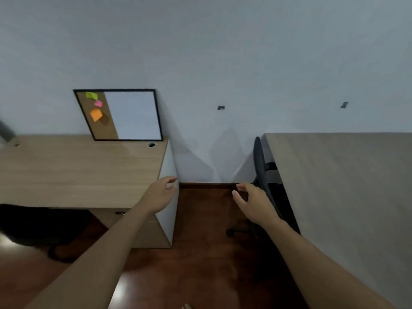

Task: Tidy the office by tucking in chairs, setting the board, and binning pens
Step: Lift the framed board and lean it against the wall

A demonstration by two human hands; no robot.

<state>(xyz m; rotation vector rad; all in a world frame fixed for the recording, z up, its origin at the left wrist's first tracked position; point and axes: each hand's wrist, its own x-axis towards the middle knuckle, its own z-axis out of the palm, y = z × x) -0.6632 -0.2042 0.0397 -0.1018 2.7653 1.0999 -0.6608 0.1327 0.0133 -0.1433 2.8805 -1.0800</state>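
Note:
A black-framed board, part cork with green, pink and orange sticky notes and part whiteboard, leans against the wall at the back of the left wooden desk. A black office chair stands pushed against the left edge of the right desk. Another black chair sits under the left desk. My left hand hovers open by the left desk's right corner. My right hand is open, just left of the black chair's backrest, apart from it. Both hands hold nothing. No pens are visible.
Dark red wooden floor runs between the two desks up to the pale wall. Two small dark brackets are fixed on the wall. The left desk has a drawer unit and a cable hole.

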